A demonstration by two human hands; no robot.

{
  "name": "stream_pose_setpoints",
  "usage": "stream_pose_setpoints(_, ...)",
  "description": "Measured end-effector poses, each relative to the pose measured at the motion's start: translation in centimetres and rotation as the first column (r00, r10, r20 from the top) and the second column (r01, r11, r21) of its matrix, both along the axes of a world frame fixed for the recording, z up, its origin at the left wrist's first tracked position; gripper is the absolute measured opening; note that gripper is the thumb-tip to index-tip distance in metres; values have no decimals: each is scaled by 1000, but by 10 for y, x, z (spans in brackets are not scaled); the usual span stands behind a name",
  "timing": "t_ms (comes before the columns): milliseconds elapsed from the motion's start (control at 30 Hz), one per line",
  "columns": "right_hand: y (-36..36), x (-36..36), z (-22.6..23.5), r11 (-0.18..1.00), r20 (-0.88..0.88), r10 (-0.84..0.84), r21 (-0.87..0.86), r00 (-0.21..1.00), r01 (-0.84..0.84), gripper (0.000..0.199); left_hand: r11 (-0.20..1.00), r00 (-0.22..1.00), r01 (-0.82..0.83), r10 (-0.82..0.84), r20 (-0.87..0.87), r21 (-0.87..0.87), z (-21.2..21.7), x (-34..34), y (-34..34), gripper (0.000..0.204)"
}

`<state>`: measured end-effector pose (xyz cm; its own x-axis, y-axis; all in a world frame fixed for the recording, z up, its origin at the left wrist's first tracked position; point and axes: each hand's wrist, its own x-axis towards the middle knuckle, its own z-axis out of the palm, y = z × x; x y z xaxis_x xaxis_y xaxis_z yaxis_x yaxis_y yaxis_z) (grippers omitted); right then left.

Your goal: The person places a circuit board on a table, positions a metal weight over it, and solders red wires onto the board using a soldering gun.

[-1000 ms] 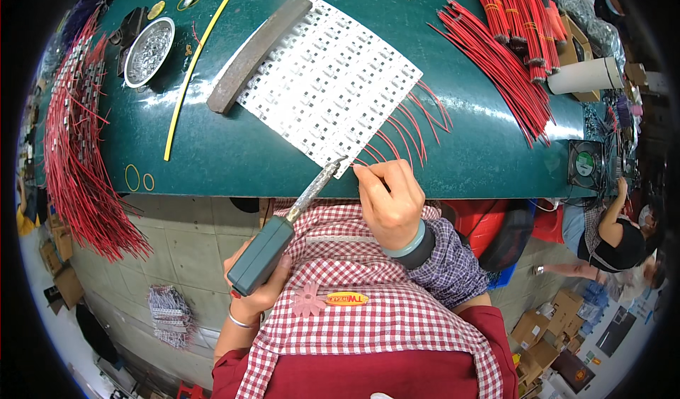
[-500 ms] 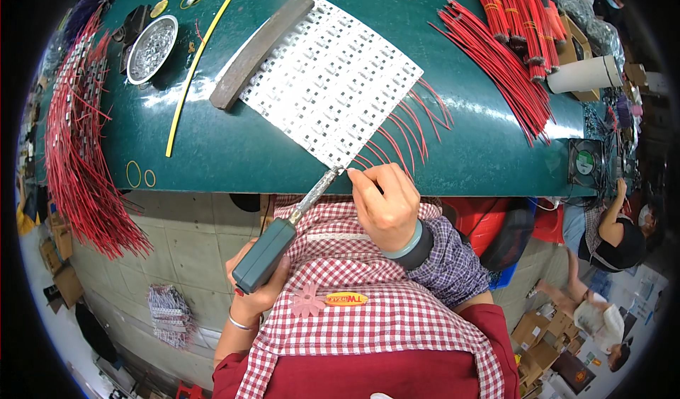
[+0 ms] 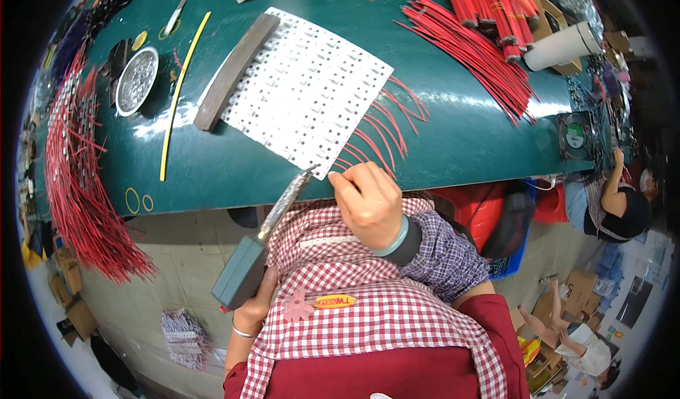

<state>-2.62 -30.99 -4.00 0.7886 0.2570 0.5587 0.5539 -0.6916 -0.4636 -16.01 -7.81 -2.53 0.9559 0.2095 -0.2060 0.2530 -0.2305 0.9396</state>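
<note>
My left hand (image 3: pixel 261 301) is wrapped round the green handle of a soldering iron (image 3: pixel 283 208), and its metal barrel points up and away from me. The iron's tip lies at the near corner of a white panel of small circuit boards (image 3: pixel 312 80). Just right of that tip, my right hand (image 3: pixel 372 208) is closed in a pinch against the corner; what is between the fingertips is too small to make out. Several red wires (image 3: pixel 386 133) trail from the panel's right edge, some passing behind my right hand. A dark grey bar (image 3: pixel 237 73) rests along the panel's left side.
Bundles of red wires (image 3: pixel 471 55) lie at the far right beside a white cylinder (image 3: pixel 563 46). A metal bowl (image 3: pixel 137 80), a yellow strip (image 3: pixel 183 98) and rubber bands (image 3: pixel 132 201) are on the left. Wired strips (image 3: pixel 78 179) hang over the left table edge.
The iron's tip has shifted slightly left, away from my right fingertips. My right hand keeps its pinch by the panel's corner. The whole view has shifted, showing another white panel at the far edge.
</note>
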Motion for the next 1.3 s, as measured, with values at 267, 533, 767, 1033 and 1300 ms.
stream_pose_setpoints(267, 0, -6, -8, 997, 69, -54, -53, 996, 58, 12, 976, 940, 205, -176, 293, -71, -81, 26, 3, 40)
stream_pose_setpoints(533, 4, -17, -21, 984, 142, -177, 4, 974, 178, 13, 800, 809, 569, -586, 44, 189, -77, 81, 48, 56)
stream_pose_setpoints(767, -8, -19, -12, 994, 85, -88, 77, 993, 81, 14, 641, 792, 607, -538, -289, 471, -57, 95, 119, 70)
stream_pose_setpoints(1033, -79, -22, 27, 988, -150, -25, 147, 988, 48, 10, 994, 942, 22, 17, 335, -110, -7, 106, -19, 48)
stream_pose_setpoints(1300, -97, 143, 34, 989, 64, -144, 47, 988, 141, 5, 945, 930, -112, 209, 304, -307, 16, 115, -27, 47)
